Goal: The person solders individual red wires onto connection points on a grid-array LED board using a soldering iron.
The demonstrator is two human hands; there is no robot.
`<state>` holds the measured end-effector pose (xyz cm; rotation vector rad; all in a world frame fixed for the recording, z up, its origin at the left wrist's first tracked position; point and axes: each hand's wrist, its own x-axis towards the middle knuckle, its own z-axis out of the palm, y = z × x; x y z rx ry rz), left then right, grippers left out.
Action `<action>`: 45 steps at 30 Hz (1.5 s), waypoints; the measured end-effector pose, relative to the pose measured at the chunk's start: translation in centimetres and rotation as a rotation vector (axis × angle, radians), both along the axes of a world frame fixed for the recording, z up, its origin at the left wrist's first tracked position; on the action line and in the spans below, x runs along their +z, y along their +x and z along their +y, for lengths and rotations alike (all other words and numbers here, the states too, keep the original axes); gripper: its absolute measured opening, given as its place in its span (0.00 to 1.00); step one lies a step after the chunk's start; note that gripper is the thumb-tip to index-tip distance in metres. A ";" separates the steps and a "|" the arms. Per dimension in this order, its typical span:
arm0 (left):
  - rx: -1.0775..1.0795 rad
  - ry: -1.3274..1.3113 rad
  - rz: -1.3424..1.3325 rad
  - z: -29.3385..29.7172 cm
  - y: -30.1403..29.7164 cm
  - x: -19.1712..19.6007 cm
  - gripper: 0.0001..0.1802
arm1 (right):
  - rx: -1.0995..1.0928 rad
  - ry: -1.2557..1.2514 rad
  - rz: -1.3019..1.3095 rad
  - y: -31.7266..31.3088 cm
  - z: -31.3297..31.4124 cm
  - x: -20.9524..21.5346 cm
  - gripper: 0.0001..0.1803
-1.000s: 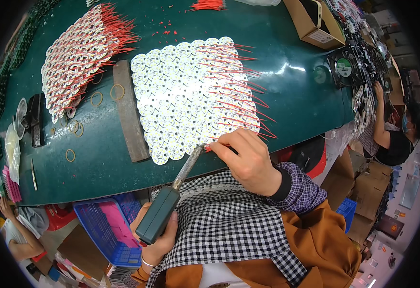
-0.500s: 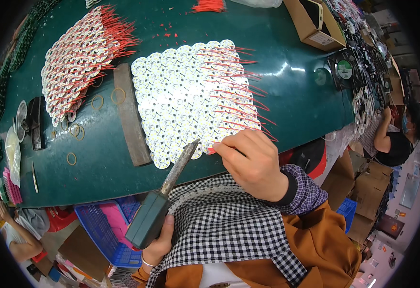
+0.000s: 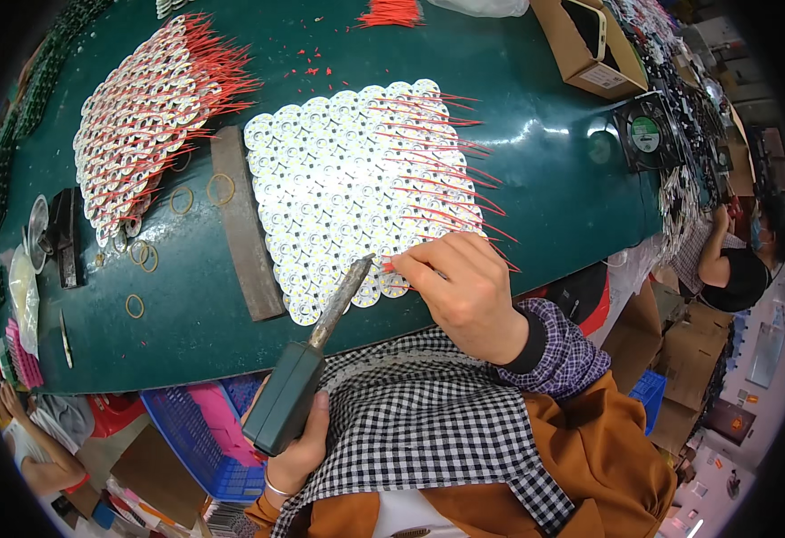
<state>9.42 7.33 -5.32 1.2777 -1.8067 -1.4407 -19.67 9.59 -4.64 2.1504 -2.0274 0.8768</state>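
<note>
Head camera is showing a sheet of round white LED boards (image 3: 347,188) lying mid-table on the green table (image 3: 536,170), its lower corner reaching toward the near edge. The right hand (image 3: 464,287) is resting on that corner, fingers curled and pinching a thin red wire (image 3: 390,266) against a board. The left hand (image 3: 298,448) is hanging below the near edge, wrapped around the dark handle of a soldering iron (image 3: 307,359), whose shaft is slanting up and right so the tip is meeting the board just beside the pinched wire. Half a second ago the tip was hovering left of the fingers; it is now closer in. A brown bar (image 3: 244,235) is lying along the sheet's left side, and a second wired sheet (image 3: 146,117) is sitting toward the far left corner.
</note>
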 end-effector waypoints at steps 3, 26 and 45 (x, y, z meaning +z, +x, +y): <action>-0.006 -0.004 -0.025 -0.1 -0.3 0.1 0.19 | 0.005 0.002 -0.001 0.0 -0.1 0.0 0.09; -0.039 -0.122 -0.045 0.0 0.3 -0.5 0.15 | -0.027 0.035 -0.014 0.3 -0.1 0.4 0.10; -0.061 -0.114 -0.066 -1.3 -2.1 0.3 0.14 | -0.060 0.003 -0.049 -0.6 -0.3 -0.8 0.11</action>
